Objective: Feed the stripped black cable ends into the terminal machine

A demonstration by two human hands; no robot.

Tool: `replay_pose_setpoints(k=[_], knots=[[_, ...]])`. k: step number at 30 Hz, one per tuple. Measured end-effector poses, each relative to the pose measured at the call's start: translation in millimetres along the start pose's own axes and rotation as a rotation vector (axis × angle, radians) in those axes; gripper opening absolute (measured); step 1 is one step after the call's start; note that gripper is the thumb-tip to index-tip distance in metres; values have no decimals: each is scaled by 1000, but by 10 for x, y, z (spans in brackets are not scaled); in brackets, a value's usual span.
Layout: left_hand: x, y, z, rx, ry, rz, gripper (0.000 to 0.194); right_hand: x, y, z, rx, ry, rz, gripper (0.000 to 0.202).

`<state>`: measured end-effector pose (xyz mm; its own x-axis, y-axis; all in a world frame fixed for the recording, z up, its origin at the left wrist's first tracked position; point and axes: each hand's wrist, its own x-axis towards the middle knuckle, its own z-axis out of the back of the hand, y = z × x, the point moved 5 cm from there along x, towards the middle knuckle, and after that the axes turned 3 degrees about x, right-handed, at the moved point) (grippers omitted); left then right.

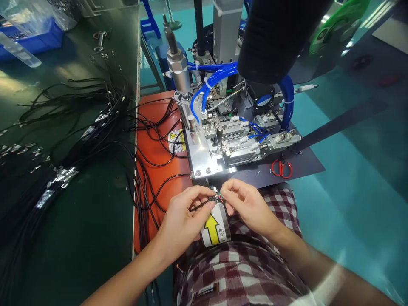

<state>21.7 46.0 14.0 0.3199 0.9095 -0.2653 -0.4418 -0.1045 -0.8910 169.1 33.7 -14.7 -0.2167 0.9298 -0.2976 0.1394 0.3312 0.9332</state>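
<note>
Near the machine's front edge, my left hand [188,214] pinches a black cable [201,205] close to its end. Thin coloured wires [219,197] come out of that end, one of them red. My right hand [248,205] has its thumb and forefinger closed on the tips of these wires. The two hands are close together, just above a white label with a yellow arrow [212,229]. A small metal part [215,189] of the machine shows right behind the fingertips.
A metal machine [204,159] with blue air tubes [219,74] stands ahead. Red-handled scissors [281,168] lie at its right. Black cables [149,157] cross the orange surface [162,170] from the dark green table [95,221]. A blue bin [47,38] is far left.
</note>
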Motion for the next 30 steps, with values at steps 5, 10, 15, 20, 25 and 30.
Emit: replay_pose_setpoints(k=[5,10,15,20,25,30], knots=[[15,-121,-53,-262,107,212,13,-115,100,-71,-76,-25,143,17],[-8,-88,-81,-420,76,307,15,-134,48,-80,28,-28,63,18],[-46,-51,-119,-465,65,346,18,-137,36,-28,12,-85,20,21],[-52,-43,-135,-468,66,364,20,-148,27,-59,-11,-73,-12,23],[-57,-39,-131,-484,75,374,21,-143,43,-54,3,-87,1,21],[-52,-48,-130,-448,88,359,18,-100,78,-18,-24,-58,11,20]])
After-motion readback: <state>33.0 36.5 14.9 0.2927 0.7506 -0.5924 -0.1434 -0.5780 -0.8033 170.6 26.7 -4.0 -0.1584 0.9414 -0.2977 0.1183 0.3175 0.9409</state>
